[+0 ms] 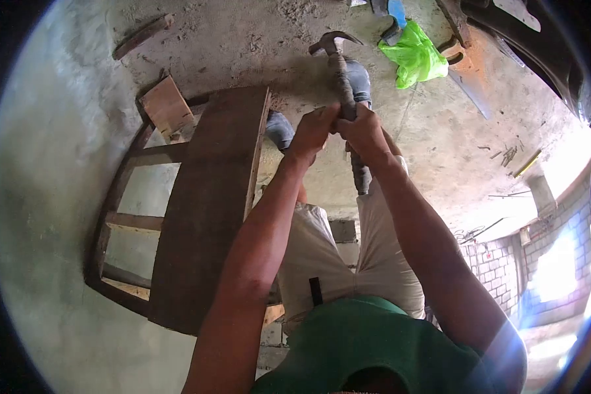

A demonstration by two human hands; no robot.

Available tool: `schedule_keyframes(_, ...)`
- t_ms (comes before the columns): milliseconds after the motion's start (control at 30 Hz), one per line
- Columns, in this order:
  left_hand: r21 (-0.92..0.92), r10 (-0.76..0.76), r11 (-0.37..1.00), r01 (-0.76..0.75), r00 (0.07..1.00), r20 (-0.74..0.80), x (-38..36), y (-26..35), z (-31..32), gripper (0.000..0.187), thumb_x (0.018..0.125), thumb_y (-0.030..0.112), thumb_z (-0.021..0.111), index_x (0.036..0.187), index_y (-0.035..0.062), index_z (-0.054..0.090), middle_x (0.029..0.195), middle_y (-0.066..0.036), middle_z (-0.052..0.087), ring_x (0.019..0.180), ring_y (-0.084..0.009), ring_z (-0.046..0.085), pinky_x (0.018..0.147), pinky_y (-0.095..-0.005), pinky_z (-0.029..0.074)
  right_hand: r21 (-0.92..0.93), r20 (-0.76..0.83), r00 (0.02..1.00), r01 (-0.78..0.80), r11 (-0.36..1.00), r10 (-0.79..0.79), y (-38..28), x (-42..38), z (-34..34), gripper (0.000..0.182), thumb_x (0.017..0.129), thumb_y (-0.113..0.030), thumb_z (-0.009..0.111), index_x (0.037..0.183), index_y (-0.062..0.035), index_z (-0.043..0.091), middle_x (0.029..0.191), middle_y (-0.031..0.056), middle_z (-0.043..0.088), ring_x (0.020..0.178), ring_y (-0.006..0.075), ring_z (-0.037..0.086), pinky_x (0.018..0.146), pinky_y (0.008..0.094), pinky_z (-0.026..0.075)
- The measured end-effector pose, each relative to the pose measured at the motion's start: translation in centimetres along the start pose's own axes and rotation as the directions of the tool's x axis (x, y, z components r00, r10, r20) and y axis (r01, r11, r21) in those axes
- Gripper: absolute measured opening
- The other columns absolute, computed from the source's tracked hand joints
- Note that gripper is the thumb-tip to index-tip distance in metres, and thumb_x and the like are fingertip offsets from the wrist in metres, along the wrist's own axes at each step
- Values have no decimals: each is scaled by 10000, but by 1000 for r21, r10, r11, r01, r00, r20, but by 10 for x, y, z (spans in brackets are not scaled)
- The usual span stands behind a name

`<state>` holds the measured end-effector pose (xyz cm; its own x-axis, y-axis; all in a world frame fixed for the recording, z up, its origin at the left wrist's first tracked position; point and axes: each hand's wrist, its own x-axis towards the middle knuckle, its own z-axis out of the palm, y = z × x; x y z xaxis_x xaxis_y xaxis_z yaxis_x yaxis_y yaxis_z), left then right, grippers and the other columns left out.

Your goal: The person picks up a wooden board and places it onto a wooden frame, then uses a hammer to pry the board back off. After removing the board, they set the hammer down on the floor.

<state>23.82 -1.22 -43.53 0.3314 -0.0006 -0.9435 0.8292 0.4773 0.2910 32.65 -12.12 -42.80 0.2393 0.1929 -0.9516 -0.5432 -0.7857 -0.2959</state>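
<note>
The hammer (343, 82) is pointing away from the person's body over the floor (440, 141), both the left hand (318, 129) and right hand (363, 131) clenching its handle. Beside the left arm, a brown panel (207, 197) is covering part of a wooden frame (134, 222); other gaps are showing uncovered, and its fastening cannot be told. A small board (166, 105) is partly blocking one end. Farther out, a green bag (417, 59) and a saw (469, 93) are lying apart from the frame.

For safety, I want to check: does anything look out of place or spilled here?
The small board sits askew at the wooden frame's corner, out of line with it. Orange-brown dust lies scattered beside the saw.
</note>
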Motion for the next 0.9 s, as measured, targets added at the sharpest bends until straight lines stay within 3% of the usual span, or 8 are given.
schedule_keyframes(267, 162, -21, 987, 20, 1000, 1, 4, 12, -15, 327, 897, 348, 498, 863, 55, 640, 662, -28, 541, 530, -78, 459, 484, -247, 366, -47, 29, 1000, -10, 999, 11, -10, 22, -12, 345, 688, -164, 704, 918, 37, 542, 675, 92, 588, 502, 161, 563, 433, 313, 475)
schedule_keyframes(333, 190, -80, 979, 72, 996, 36, 12, 10, -25, 326, 865, 361, 547, 817, 54, 645, 696, -27, 583, 576, -85, 483, 529, -276, 401, -8, 64, 998, 8, 1000, -8, -16, 29, -21, 357, 689, -173, 708, 922, 42, 544, 682, 107, 597, 505, 161, 576, 421, 320, 472)
schedule_keyframes(400, 359, 114, 918, -169, 979, 169, 21, 17, -23, 314, 836, 376, 582, 809, 70, 646, 747, -15, 622, 624, -90, 495, 567, -306, 406, -19, 93, 996, 7, 1000, -6, -19, 37, -29, 361, 696, -190, 713, 921, 39, 549, 686, 113, 601, 503, 158, 580, 409, 318, 467)
schedule_keyframes(467, 470, 12, 875, -114, 976, 216, 29, 25, -24, 264, 801, 265, 581, 844, 21, 673, 780, -47, 674, 788, -140, 607, 776, -280, 452, -37, 125, 992, -18, 999, 22, -14, 44, -34, 366, 703, -206, 719, 921, 37, 555, 691, 120, 605, 501, 154, 585, 398, 316, 462)
schedule_keyframes(567, 326, -79, 944, 54, 995, 61, 59, -9, -61, 275, 850, 289, 552, 913, 37, 640, 823, -30, 670, 765, -123, 588, 698, -255, 445, -220, 141, 987, -46, 974, 79, 2, 62, -37, 375, 718, -237, 718, 926, 34, 566, 709, 150, 609, 569, 206, 620, 478, 341, 501)
schedule_keyframes(633, 152, -97, 983, 104, 994, -52, 85, -58, -110, 258, 887, 292, 532, 963, 57, 609, 854, -23, 667, 690, -98, 543, 636, -230, 417, -341, 105, 979, 203, 918, -177, 33, 79, -35, 374, 762, -253, 695, 919, 41, 525, 600, 96, 559, 494, 157, 557, 445, 334, 464)
schedule_keyframes(700, -23, -112, 993, 112, 993, -37, 104, -76, -151, 234, 908, 282, 531, 977, 69, 599, 838, -13, 650, 645, -67, 492, 576, -217, 387, -372, 126, 979, 197, 907, -161, 36, 86, -40, 385, 756, -258, 701, 917, 46, 527, 606, 104, 566, 499, 159, 568, 454, 335, 471)
schedule_keyframes(900, 222, -137, 954, 203, 950, -279, 124, -66, -189, 236, 899, 266, 542, 1000, 70, 627, 800, -31, 620, 664, -95, 511, 574, -263, 390, -457, 246, 962, 223, 861, -119, 45, 95, -34, 473, 732, -270, 695, 1003, 81, 531, 769, 230, 624, 711, 313, 646, 641, 405, 511)
